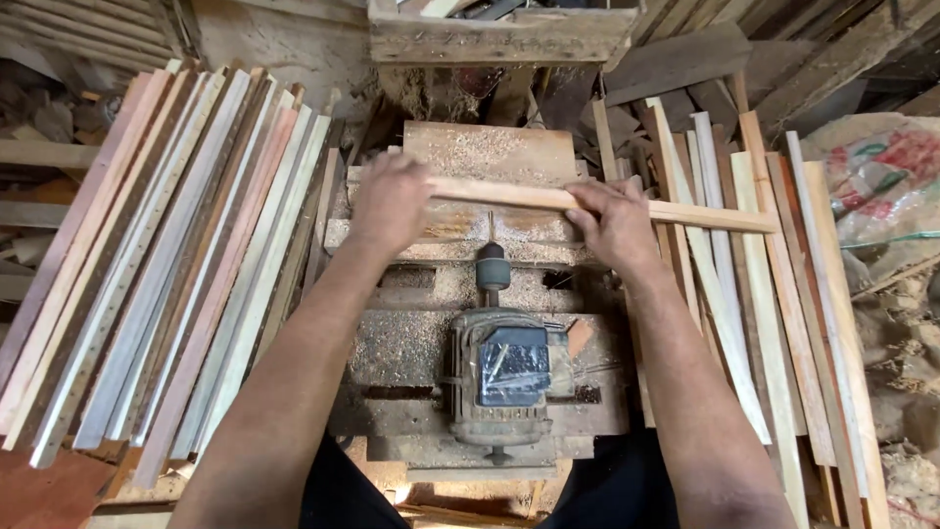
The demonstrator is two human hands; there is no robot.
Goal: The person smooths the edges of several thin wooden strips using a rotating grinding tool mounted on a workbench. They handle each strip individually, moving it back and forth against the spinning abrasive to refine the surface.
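A long pale wooden strip (529, 197) lies crosswise over the sawdust-covered machine table (490, 147). My left hand (390, 201) presses down on its left end, palm flat over the wood. My right hand (615, 220) grips the strip further right, fingers curled over it. The strip's right end sticks out past my right hand over a pile of slats. Below my hands sits a dusty electric motor (499, 377) with its shaft (492, 266) pointing toward the strip.
A big stack of long wooden slats (166, 264) leans at the left. Another pile of pale slats (774, 294) lies at the right. A printed sack (881, 186) sits at the far right, with sawdust on the ground. A wooden box (499, 34) stands behind the machine.
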